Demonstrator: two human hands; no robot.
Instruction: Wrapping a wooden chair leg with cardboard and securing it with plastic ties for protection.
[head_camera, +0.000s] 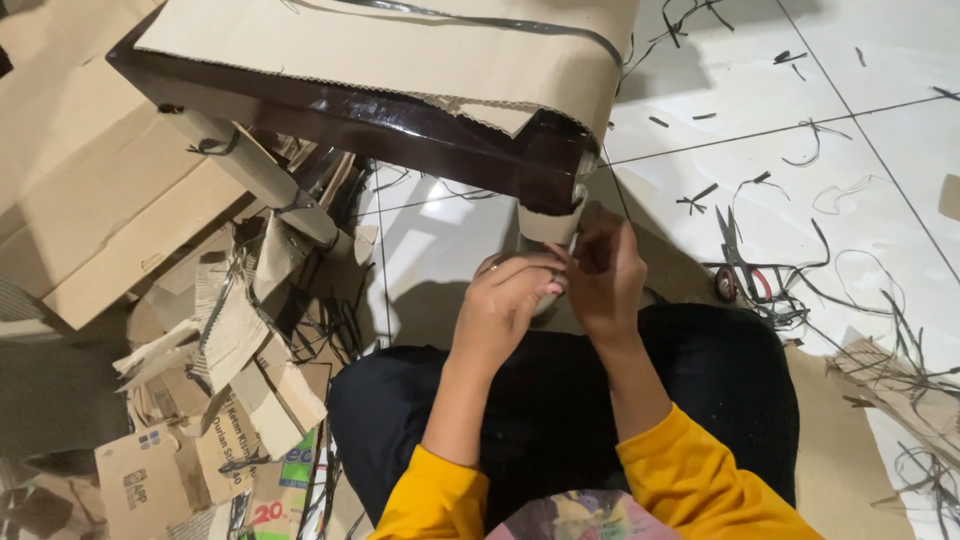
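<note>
Head view looks down on a person seated on a white tiled floor (800, 120), legs in black trousers, sleeves yellow. A glossy dark brown wooden table (400, 125), tipped on its side and partly sheathed in tan corrugated cardboard wrapping (420, 45), lies just ahead of the knees, which brings one cardboard-wrapped table leg (550, 222) down within reach. The left hand (510, 290) is curled around the lower end of that leg, fingers closed on the wrapping, apparently to steady it. The right hand (605, 275) is pinched at the same spot, fingertips together on the cardboard edge or a strap; what exactly it grips cannot be told. A second wrapped leg (255, 170) angles off to the left. Red-handled scissors (735, 270) lie on the tiles just right of the right hand, among cut black plastic strapping (860, 290). Torn cardboard scraps (230, 370) are heaped at left.
</note>
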